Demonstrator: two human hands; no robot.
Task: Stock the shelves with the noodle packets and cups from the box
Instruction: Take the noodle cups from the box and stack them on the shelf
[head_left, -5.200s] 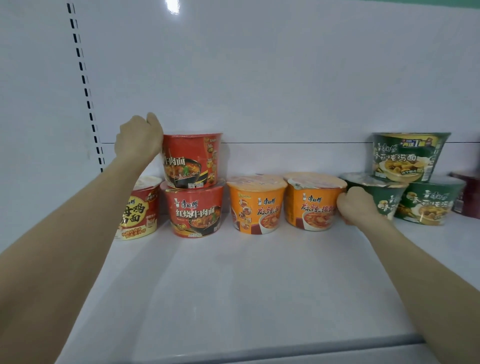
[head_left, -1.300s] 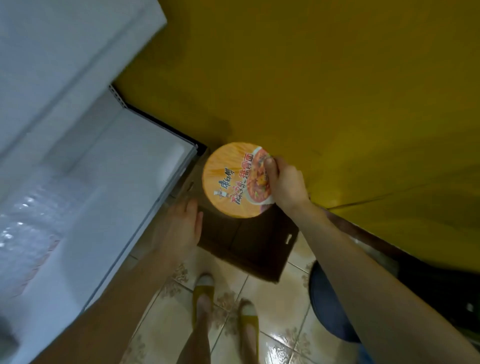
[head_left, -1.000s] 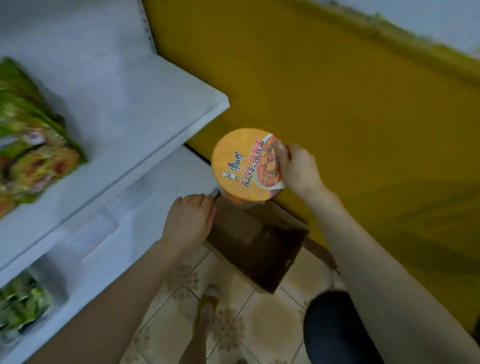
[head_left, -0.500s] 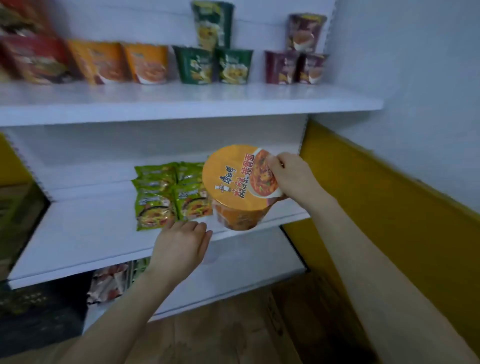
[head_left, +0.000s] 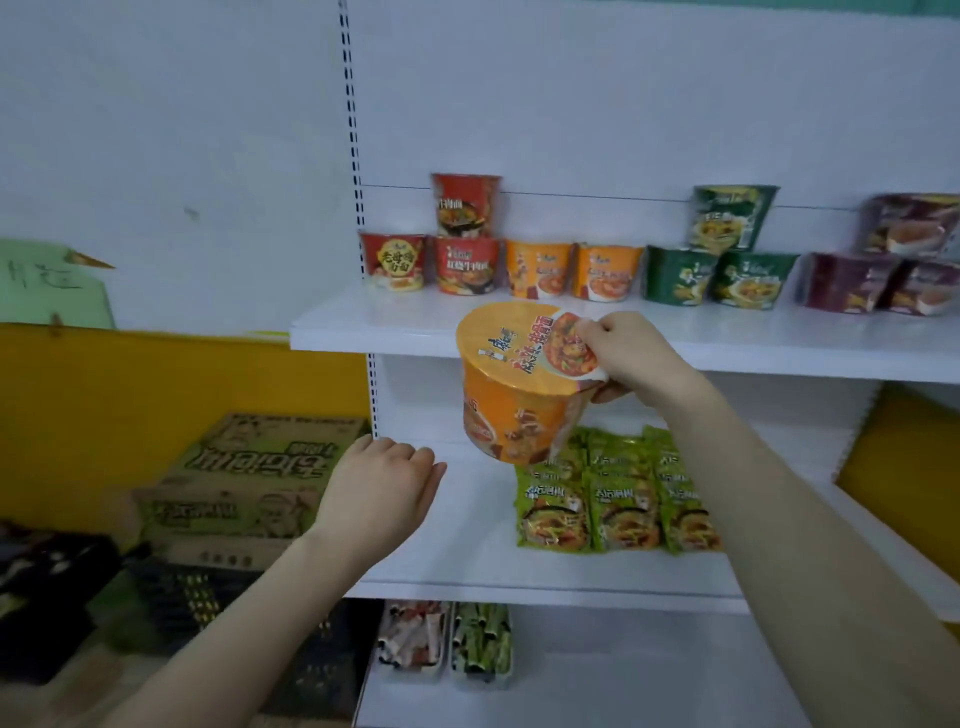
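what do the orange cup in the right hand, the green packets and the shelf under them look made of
Orange cup: probably paper or foam under clear shrink film; loose wrinkled film shows at its side.
Green packets: glossy plastic film, with glare and crimped edges.
Shelf: looks like white painted metal, smooth, thin front edge.

On the upper shelf a row of cups stands at the back, with three more stacked on top of it. Before that shelf's front edge the right grip holds a tilted cup. The left grip hovers lower, to its left. Noodle packets lie on the middle shelf, right of centre. Left of the shelving sit stacked cartons.
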